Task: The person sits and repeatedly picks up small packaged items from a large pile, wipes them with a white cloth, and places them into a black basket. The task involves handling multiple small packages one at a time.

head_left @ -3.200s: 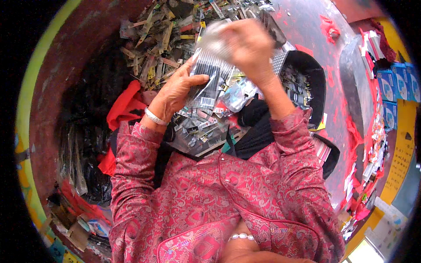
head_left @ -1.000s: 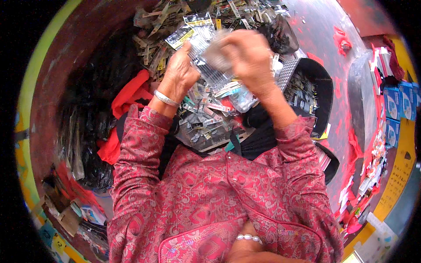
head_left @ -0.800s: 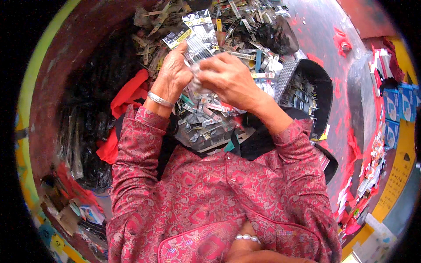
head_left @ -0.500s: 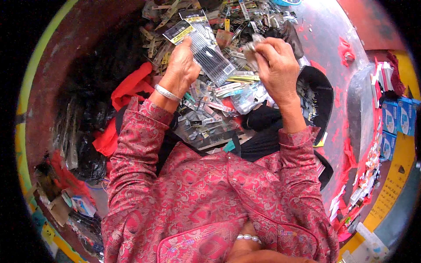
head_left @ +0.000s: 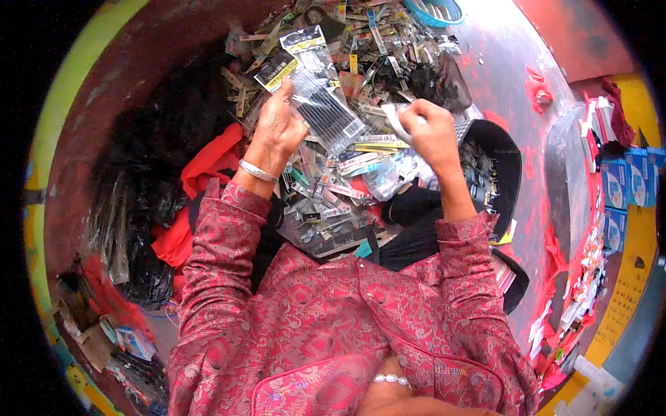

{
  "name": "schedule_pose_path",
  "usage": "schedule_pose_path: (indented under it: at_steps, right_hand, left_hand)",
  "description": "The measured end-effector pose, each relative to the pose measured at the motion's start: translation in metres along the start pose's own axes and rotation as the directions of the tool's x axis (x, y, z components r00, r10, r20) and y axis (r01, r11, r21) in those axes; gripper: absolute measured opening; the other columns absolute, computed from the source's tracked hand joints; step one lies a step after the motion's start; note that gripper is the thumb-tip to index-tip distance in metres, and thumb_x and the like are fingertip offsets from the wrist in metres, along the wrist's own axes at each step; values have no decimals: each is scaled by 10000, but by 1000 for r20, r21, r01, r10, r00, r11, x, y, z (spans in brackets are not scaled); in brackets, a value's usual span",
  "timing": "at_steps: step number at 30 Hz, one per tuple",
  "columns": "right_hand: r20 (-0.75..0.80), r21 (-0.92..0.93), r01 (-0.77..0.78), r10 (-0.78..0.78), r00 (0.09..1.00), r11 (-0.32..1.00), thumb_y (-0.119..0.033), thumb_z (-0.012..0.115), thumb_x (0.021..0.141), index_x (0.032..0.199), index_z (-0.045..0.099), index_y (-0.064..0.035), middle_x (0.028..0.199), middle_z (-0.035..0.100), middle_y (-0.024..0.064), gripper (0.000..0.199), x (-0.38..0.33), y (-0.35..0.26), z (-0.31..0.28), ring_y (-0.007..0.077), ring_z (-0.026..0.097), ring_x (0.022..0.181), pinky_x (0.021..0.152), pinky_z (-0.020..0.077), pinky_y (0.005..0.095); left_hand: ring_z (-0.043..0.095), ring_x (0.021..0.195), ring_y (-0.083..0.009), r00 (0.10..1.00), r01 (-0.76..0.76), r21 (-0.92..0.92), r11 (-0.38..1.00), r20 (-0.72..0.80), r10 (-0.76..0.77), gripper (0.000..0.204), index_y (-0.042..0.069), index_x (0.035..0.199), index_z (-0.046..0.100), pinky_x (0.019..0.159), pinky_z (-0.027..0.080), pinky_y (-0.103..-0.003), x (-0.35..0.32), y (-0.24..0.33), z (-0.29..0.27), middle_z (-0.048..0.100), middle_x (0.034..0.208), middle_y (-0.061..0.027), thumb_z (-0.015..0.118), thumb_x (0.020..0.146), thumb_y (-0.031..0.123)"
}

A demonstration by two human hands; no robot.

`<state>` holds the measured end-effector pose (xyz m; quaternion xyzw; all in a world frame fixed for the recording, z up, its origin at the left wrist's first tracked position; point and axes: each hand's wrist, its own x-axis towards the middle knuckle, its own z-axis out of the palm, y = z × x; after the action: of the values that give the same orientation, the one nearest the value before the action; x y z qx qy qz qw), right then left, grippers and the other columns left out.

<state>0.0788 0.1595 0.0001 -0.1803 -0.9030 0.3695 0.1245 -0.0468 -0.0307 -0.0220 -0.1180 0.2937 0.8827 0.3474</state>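
Seen from above over red patterned sleeves. Left hand closed around a stack of long clear packets of thin dark rods, long axis running up and away from the palm, header cards at the far end. Right hand pinching one small whitish packet, just to the right of the stack and level with its lower end, not touching it. Beneath both, a heap of loose small packets on the worktop.
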Motion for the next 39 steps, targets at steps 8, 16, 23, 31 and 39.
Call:
schedule_pose_path:
  at_steps: [8, 16, 23, 31, 39]
  right_hand:
    - [536, 196, -156, 27, 844, 968, -449, 501, 833, 770, 602, 36, 593, 548, 59, 500, -14, -29, 25, 124, 490, 573, 544, 400, 280]
    - [317, 67, -138, 110, 942, 988, -365, 471, 850, 815, 639, -5, 704, 630, 128, 399, -11, -21, 31, 232, 595, 640, 610, 432, 339]
    - [207, 595, -244, 147, 967, 766, -222, 533, 852, 813, 614, -5, 613, 573, 29, 235, -9, -14, 15, 96, 511, 518, 478, 388, 260]
    - [-72, -630, 454, -630, 773, 630, -172, 570, 654, 627, 489, -115, 602, 469, 22, 103, -19, -43, 23, 185, 507, 577, 487, 389, 322]
    - [301, -548, 678, -640, 707, 490, -178, 564, 677, 668, 490, -97, 621, 483, 30, 110, -33, -41, 45, 190, 534, 632, 515, 402, 320]
  left_hand:
    - [512, 1045, -274, 997, -43, 40, 998, 72, 40, 409, 8, 1184, 444, 935, 384, -424, 1, -2, 1, 530, 1140, -134, 296, 948, 307]
    - [492, 1068, -216, 976, -177, 24, 984, 135, 172, 372, 34, 1160, 473, 966, 340, -385, 5, -8, 0, 534, 1154, -79, 362, 934, 307]
    - [508, 1043, -238, 980, -39, -31, 999, 193, 44, 491, 4, 1187, 423, 920, 400, -379, 19, -5, -23, 537, 1128, -128, 290, 934, 403]
    - [503, 1056, -233, 983, -47, 17, 999, 179, 43, 528, 5, 1170, 440, 930, 378, -375, 10, -20, -1, 541, 1133, -118, 370, 901, 454]
    - [604, 885, -235, 993, 26, 230, 973, 105, -52, 247, -3, 1062, 537, 833, 476, -362, 3, -33, -8, 608, 1000, -115, 507, 856, 132]
